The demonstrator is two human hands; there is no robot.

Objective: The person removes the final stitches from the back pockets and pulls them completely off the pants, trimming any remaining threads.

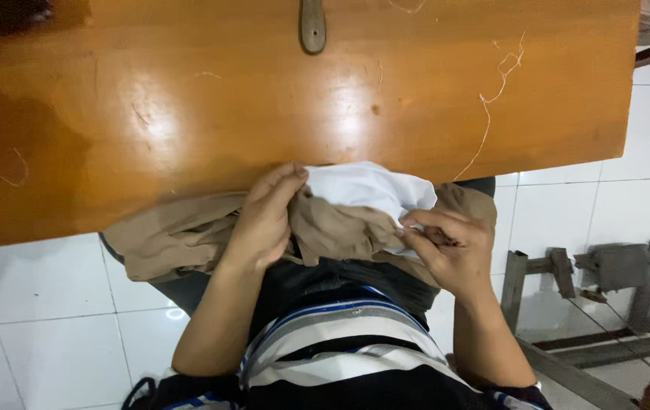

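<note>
Right now your hands both pinch the tan cloth [332,231] at the desk's [188,114] near edge; it runs left-right, left hand [264,220] and right hand [450,250] equally close.

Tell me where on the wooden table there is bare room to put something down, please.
The wooden table has a wide bare stretch between the metal piece at its far edge and the cloth at its near edge. Loose threads lie toward its right end. The near edge is crowded: the left hand and right hand grip the tan cloth and white cloth.
</note>
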